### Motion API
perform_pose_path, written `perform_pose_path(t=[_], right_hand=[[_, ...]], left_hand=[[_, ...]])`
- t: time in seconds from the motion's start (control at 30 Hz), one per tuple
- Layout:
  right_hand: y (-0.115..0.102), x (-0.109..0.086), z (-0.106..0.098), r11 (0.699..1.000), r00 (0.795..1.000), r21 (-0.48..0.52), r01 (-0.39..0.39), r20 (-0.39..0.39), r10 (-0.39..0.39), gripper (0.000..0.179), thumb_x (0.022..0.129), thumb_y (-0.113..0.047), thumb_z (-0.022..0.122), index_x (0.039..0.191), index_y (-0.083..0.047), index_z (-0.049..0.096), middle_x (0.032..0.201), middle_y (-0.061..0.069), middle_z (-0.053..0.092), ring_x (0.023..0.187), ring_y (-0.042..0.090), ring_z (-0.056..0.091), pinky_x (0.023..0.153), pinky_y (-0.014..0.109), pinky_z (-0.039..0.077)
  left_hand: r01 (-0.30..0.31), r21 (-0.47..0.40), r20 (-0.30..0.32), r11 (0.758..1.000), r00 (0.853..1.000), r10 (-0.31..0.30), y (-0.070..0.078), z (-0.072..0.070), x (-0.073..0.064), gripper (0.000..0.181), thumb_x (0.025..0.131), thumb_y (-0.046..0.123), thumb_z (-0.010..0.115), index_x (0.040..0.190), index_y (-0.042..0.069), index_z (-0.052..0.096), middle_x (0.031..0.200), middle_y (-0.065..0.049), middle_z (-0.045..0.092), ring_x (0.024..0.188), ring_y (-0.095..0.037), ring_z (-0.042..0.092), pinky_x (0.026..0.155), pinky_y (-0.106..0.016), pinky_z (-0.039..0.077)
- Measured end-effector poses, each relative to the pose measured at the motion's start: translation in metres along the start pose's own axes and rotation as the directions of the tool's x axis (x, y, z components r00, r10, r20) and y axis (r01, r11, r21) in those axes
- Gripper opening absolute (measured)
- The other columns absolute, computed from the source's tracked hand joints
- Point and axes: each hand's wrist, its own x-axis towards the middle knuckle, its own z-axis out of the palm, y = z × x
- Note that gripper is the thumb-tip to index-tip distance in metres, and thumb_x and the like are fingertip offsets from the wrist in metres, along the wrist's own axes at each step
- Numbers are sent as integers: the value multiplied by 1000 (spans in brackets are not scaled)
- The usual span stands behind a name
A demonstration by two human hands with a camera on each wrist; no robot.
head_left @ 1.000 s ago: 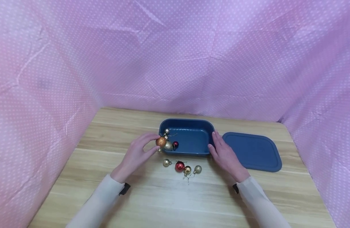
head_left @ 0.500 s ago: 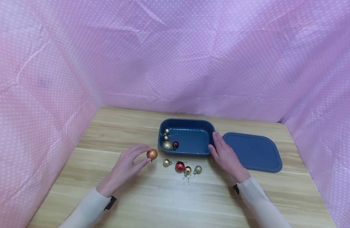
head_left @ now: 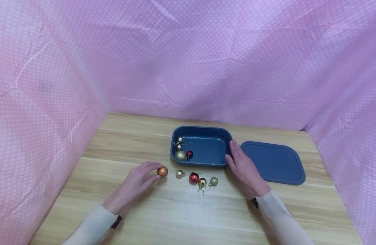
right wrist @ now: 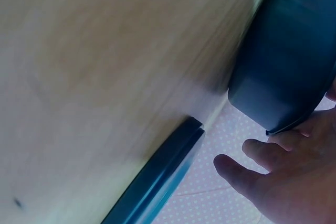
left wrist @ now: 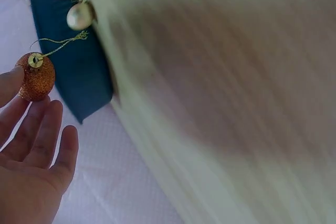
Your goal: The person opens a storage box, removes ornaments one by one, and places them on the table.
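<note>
My left hand pinches an orange glitter Christmas bauble between thumb and fingertips, left of the box's near corner. In the left wrist view the bauble shows its gold cap and string. Straight fingers of my right hand rest against the right end of a blue rectangular box. Inside, at its left end, lie a glittery gold bauble, a dark red one and small gold ones. In front lie a gold bauble, a shiny red bauble and more gold ones.
A blue lid lies flat on the wooden table, right of the box and beside my right hand. Pink dotted cloth hangs behind the table and at both sides.
My left hand has carried the orange bauble from the box's near left corner leftward and down toward the table. My right hand has stayed at the box's right end.
</note>
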Motion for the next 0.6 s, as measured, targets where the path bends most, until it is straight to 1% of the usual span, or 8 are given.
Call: perform_pose_path(t=[0.13,0.27,0.47,0.6], right_hand=[[0,-1,0,1000,1000,4,5,-5,-5,68,113,-42,36,163,1,19,171,19,13,153,43,25,118,64,31],[-1,-2,1,1000,1000,8,11,-17,-11,67,113,-40,38,163,1,20,171,19,14,152,43,26,118,64,31],[1,-2,2,1000,999,1,10,-31,-10,67,113,-40,38,163,1,21,171,19,15,153,42,26,118,63,32],[1,-2,1,1000,999,1,19,-28,-19,67,113,-41,37,163,1,20,171,19,15,152,42,26,118,63,32]], left_hand=[[44,-28,53,999,998,-43,0,7,3,34,91,9,79,123,12,72,124,-1,72,117,-25,67,100,-48,55],[67,-31,66,997,996,-65,-1,11,4,33,91,12,80,123,11,72,124,-3,72,117,-25,68,101,-49,55],[108,-49,100,993,990,-103,-7,16,7,37,92,13,78,128,9,70,126,-6,71,118,-26,67,102,-50,54],[111,-67,121,992,987,-102,-11,19,10,39,91,10,78,129,6,69,126,-9,71,117,-28,68,101,-49,54]])
